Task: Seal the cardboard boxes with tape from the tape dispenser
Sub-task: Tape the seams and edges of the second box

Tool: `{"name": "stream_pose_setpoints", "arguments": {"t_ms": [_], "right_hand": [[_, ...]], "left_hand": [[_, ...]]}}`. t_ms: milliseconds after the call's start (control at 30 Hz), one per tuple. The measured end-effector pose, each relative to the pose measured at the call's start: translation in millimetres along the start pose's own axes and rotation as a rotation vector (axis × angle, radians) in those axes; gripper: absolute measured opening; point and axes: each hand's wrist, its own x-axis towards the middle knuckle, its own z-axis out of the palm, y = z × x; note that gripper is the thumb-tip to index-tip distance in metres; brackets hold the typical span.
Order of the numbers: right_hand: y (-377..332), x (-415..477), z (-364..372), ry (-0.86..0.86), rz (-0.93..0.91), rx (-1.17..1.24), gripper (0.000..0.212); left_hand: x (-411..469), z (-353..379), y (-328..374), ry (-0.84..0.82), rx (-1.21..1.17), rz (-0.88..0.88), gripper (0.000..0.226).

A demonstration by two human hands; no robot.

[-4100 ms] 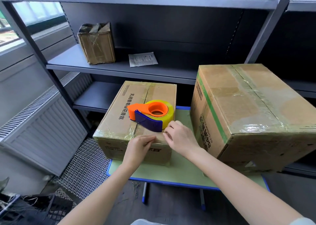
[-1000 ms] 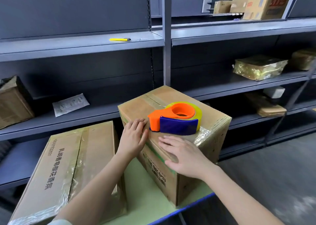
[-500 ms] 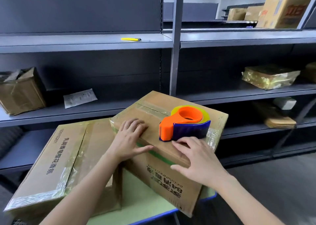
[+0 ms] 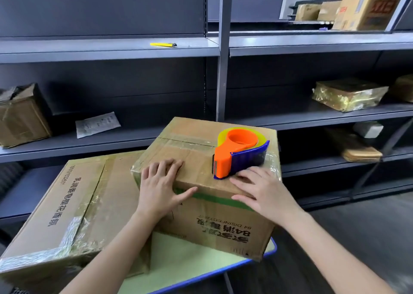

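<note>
Resting on box [image 4: 196,159] — tape dispenser [image 4: 240,154], orange nose pointing near-left.

I see a pale green table [image 4: 183,269] with a blue edge, near me. Two cardboard boxes sit on it: a flat taped box [image 4: 73,208] on the left and a taller box [image 4: 207,217] on the right, overhanging the right edge. Behind, a grey shelf [image 4: 138,137] carries a worn box [image 4: 22,117] far left and a paper slip [image 4: 97,124].

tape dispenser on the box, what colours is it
Orange and blue tape dispenser holding a yellowish roll, seen in the head view.
</note>
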Motion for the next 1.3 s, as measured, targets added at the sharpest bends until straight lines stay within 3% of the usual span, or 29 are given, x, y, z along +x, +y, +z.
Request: {"name": "stream_pose_setpoints", "arguments": {"t_ms": [133,200,300,400,467,533,633,733,800,933,1100,1300], "right_hand": [[39.8,0.8,-7.1,-0.184,-0.003,0.179,0.050],[48.5,0.2,-8.4,-0.197,0.068,0.309,0.041],[52.4,1.2,-8.9,-0.219,0.158,0.419,0.044],[54.2,4.0,-8.5,-0.211,0.162,0.451,0.041],[53.1,7.4,-10.2,-0.132,0.174,0.449,0.028],[51.4,14.5,-12.6,0.077,0.160,0.331,0.014],[51.1,30.0,-11.4,0.215,0.172,0.161,0.032],[55.8,45.3,-5.4,0.055,0.099,0.053,0.068],[58.3,54.9,-6.4,-0.060,0.057,0.011,0.078],[64.4,74.2,-13.8,-0.144,0.028,-0.023,0.069],[67.5,83.6,-16.7,-0.232,0.021,0.014,0.060],[71.2,86.3,-18.9,-0.227,0.024,0.085,0.054]], "left_hand": [[-17.9,-1.0,32.1,0.073,0.121,-0.069,0.087],[-22.4,2.2,43.6,0.121,0.181,-0.076,0.082],[-23.4,4.1,48.6,0.182,0.215,-0.079,0.076],[-18.0,-2.9,50.2,0.143,0.181,-0.107,0.075],[-10.6,-10.9,56.7,0.113,0.084,-0.139,0.069],[-2.0,-17.2,68.7,0.113,-0.127,-0.111,0.057],[10.1,-25.5,95.4,0.063,-0.456,-0.074,0.042],[21.4,-27.1,117.2,0.013,-0.676,-0.165,0.028],[27.9,-26.2,122.0,0.022,-0.766,-0.239,0.017],[34.8,-24.5,117.7,0.070,-0.837,-0.309,0.011],[42.2,-19.9,108.0,0.005,-0.850,-0.377,0.042],[51.4,-21.9,105.3,-0.031,-0.880,-0.385,0.024]]}}
